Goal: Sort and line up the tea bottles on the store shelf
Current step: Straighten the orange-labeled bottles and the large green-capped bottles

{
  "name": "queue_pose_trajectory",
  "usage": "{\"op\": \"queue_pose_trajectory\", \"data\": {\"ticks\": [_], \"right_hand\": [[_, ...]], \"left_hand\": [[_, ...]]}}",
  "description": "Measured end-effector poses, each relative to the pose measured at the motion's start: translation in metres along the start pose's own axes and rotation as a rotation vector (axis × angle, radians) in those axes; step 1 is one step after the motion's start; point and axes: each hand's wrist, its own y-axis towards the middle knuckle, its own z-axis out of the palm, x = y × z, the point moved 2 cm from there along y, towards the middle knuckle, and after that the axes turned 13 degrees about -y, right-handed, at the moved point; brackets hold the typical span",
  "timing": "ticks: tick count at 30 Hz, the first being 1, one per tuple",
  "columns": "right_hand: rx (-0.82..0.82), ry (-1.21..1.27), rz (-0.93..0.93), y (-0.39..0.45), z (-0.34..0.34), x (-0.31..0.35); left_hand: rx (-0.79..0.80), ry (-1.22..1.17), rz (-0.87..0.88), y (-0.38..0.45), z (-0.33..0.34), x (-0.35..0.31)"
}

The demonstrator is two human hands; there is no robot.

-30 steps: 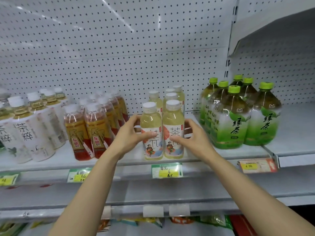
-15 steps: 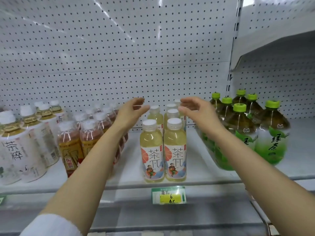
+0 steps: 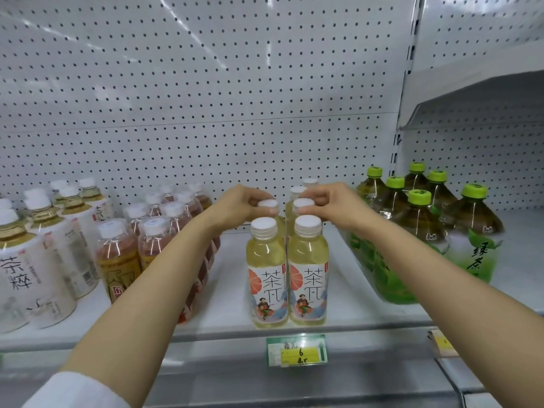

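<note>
Both hands are reaching past the front pair of yellow tea bottles and grabbing the ones right behind. The left hand (image 3: 245,201) is pinching the white cap of the second-row bottle on the left (image 3: 268,205), fingers curled over the top of it. The right hand (image 3: 325,203) is doing the same thing to the second-row bottle on the right (image 3: 303,204), fingertips wrapping around its cap. My guess is they're about to get pulled forward, snug against the front two.

The front two yellow bottles (image 3: 287,272) are already sitting side by side at the near edge of the shelf (image 3: 229,293), touching each other, labels facing out, right above the price tag (image 3: 296,350). So that bit looks done. Farther back in the same lane a couple more white caps are poking up, and they probably need pulling up too.

Going outward: to the left the brownish tea bottles (image 3: 138,245) are standing in rows, and beyond them the white-label bottles (image 3: 32,260) are grouped at the far left. On the right the big green-cap bottles (image 3: 424,231) are bunched up a bit loosely, not in a clean line, so that group probably needs attention too.
</note>
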Motion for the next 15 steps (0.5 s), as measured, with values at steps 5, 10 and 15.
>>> {"op": "queue_pose_trajectory", "data": {"ticks": [5, 10, 15], "right_hand": [[0.063, -0.036, 0.001, -0.004, -0.006, 0.003], [0.077, -0.018, 0.001, -0.002, -0.016, 0.006], [-0.195, -0.037, 0.057, 0.008, -0.031, -0.002]], "left_hand": [[0.041, -0.007, 0.011, -0.011, 0.001, -0.006], [0.027, -0.093, 0.003, 0.011, -0.002, -0.022], [0.1, 0.203, 0.014, 0.075, 0.019, -0.037]]}}
